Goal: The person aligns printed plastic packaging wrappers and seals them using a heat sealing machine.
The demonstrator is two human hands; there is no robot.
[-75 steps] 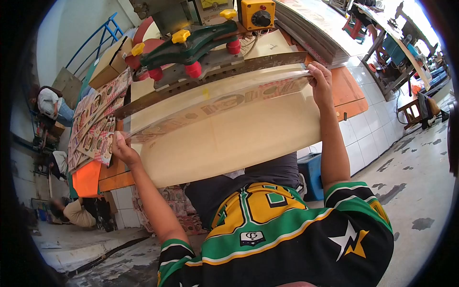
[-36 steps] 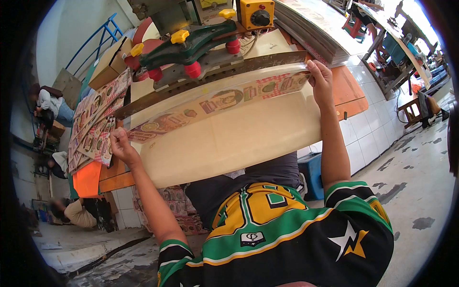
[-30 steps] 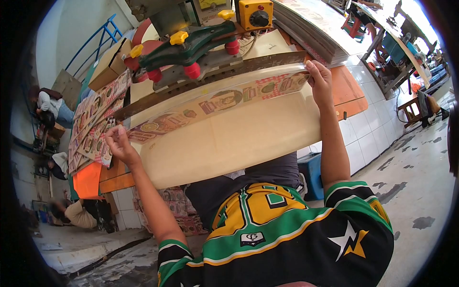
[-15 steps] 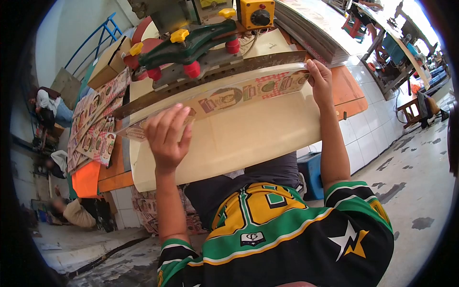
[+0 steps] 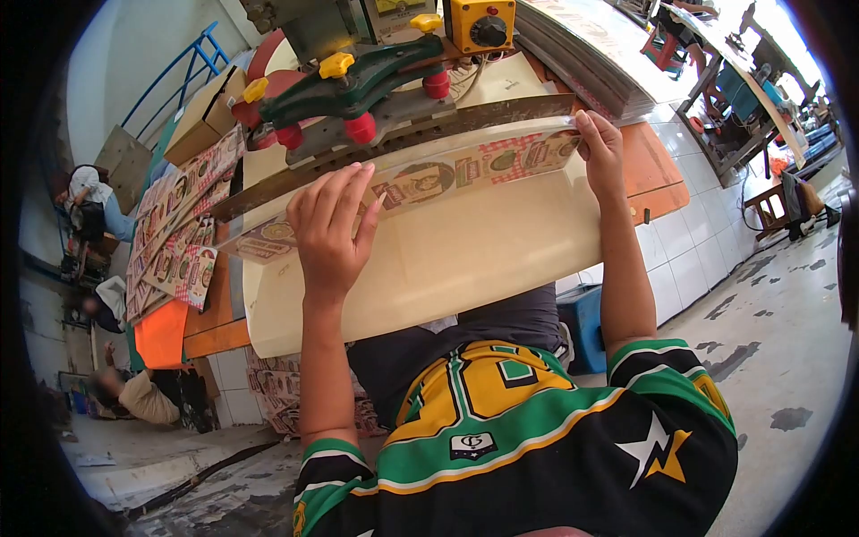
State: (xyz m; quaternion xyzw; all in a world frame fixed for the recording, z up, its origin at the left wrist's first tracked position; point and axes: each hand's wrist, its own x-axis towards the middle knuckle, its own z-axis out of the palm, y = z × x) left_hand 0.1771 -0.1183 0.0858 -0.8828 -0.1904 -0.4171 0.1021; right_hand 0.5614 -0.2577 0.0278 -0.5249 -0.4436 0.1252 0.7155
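Observation:
A long printed plastic strip (image 5: 420, 183) runs along the upper part of a cream sheet (image 5: 447, 251), just in front of a metal bar (image 5: 259, 191). My right hand (image 5: 599, 152) pinches the strip's right end between thumb and fingers. Over the strip's left part lies my left hand (image 5: 335, 224), its fingers extended and the thumb apart, the fingertips at the strip's upper edge. Behind the bar stands a green machine frame (image 5: 358, 85) with yellow knobs and red feet.
Printed pieces (image 5: 183, 201) lie piled at the left beside an orange sheet (image 5: 162, 335) and a cardboard box (image 5: 201, 116). A yellow control box (image 5: 481, 27) and stacked sheets (image 5: 582, 58) stand at the back. People sit at far left; a blue bin (image 5: 582, 331) is below right.
My left hand has let go of the strip's left end and moved right and upward over it, its fingers now extended. My right hand stays at the right end.

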